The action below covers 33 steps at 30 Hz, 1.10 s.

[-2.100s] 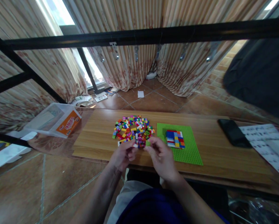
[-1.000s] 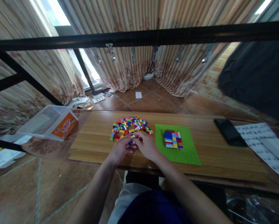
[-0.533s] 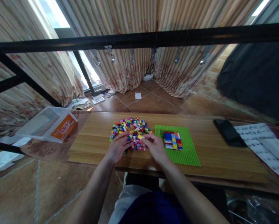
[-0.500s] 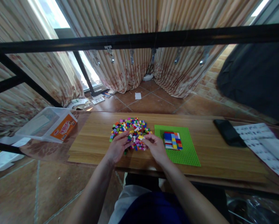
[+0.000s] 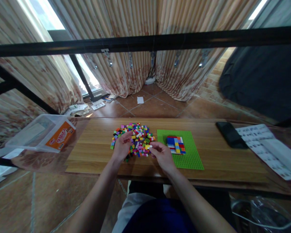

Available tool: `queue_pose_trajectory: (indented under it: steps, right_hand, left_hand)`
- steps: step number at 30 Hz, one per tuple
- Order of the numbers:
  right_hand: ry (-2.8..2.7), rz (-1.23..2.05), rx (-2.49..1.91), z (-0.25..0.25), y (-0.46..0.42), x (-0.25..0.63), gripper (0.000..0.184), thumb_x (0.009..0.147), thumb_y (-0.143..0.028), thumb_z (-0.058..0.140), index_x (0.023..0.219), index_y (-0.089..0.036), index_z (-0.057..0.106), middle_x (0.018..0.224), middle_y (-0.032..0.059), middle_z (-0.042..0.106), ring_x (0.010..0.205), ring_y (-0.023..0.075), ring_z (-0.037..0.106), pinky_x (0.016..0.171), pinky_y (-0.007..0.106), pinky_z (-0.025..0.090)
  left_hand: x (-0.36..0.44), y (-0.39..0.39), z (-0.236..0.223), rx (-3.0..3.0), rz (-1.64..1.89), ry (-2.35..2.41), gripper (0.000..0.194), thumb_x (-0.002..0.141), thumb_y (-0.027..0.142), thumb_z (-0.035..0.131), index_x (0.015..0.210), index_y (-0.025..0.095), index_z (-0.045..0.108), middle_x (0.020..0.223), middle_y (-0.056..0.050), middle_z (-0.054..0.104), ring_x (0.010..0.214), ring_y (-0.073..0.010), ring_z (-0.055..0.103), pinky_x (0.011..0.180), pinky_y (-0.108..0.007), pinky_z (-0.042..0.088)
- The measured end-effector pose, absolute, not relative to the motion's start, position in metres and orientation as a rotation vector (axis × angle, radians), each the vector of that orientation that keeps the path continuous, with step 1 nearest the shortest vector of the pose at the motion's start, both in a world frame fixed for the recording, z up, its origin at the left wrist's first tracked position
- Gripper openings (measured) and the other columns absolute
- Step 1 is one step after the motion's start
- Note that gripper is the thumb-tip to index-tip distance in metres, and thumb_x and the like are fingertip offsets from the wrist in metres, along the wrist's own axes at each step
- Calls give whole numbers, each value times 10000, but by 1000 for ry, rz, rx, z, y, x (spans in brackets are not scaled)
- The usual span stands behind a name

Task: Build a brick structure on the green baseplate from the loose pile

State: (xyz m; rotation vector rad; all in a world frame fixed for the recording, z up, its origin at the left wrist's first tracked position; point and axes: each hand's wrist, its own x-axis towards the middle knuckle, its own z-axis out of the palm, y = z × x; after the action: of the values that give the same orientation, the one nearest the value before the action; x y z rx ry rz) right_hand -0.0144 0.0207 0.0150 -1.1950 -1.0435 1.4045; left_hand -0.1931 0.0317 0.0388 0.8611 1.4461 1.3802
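A heap of small coloured building bricks [image 5: 138,137] lies on the wooden table. Over its left side is my left hand [image 5: 122,148], fingers stretched out and apart, with nothing seen in them. At the heap's right edge my right hand [image 5: 163,156] pinches a small yellow brick [image 5: 147,147] between thumb and fingertips. Just right of that hand, a green baseplate [image 5: 193,152] lies flat. On it stands a low rectangular block of joined bricks [image 5: 176,145] in blue, yellow, red, white and orange, its left edge close to my right hand.
A clear plastic box [image 5: 42,131] with an orange label stands at the table's left end. Toward the right lie a black phone-like slab [image 5: 231,135] and a printed sheet [image 5: 259,139]. A black metal bar [image 5: 140,43] with hooks crosses beyond the table [image 5: 87,155].
My left hand has drawn back from the heap's middle, widening the gap to my right hand. The right hand still pinches the yellow brick. The whole view has shifted slightly.
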Motion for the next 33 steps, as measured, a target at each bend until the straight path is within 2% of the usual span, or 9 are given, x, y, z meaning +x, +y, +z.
queue_pose_trajectory:
  steps: [6, 11, 17, 28, 33]
  right_hand:
    - [-1062, 1368, -1140, 17, 16, -15, 263, 653, -340, 723, 854, -181, 666, 697, -5, 663, 554, 109, 538, 515, 235, 436]
    - [-1086, 1413, -1089, 26, 9, -13, 241, 685, -388, 714, 821, -195, 667, 709, 1, 672, 576, 121, 559, 541, 248, 458]
    - [-1081, 1457, -1118, 31, 4, -11, 298, 736, -477, 667, 761, -181, 646, 602, -15, 614, 513, 110, 527, 500, 234, 441]
    - [-1177, 1322, -1100, 23, -6, -16, 251, 819, -418, 601, 738, -182, 622, 620, -14, 613, 556, 112, 547, 530, 223, 427]
    - [-1029, 1261, -1171, 19, -10, -27, 276, 804, -445, 601, 740, -177, 623, 634, -11, 610, 573, 123, 554, 546, 237, 455]
  left_hand:
    - [-167, 8, 45, 1106, 1225, 1386, 231, 679, 202, 729, 910, 193, 740, 922, -45, 720, 855, -173, 633, 794, -262, 493]
    - [-148, -8, 40, 1131, 1181, 1271, 142, 772, 298, 670, 855, 190, 708, 819, -32, 693, 740, -150, 623, 721, -250, 491]
    - [-141, -11, 45, 1145, 1187, 1305, 155, 784, 317, 649, 819, 166, 660, 730, -9, 644, 666, -128, 581, 660, -241, 476]
    - [-126, -19, 42, 1210, 1220, 1489, 149, 803, 312, 590, 792, 167, 621, 679, -2, 609, 623, -122, 548, 614, -237, 458]
    - [-113, -18, 39, 995, 1295, 1474, 163, 751, 320, 610, 753, 158, 622, 667, -7, 613, 622, -130, 558, 601, -250, 482]
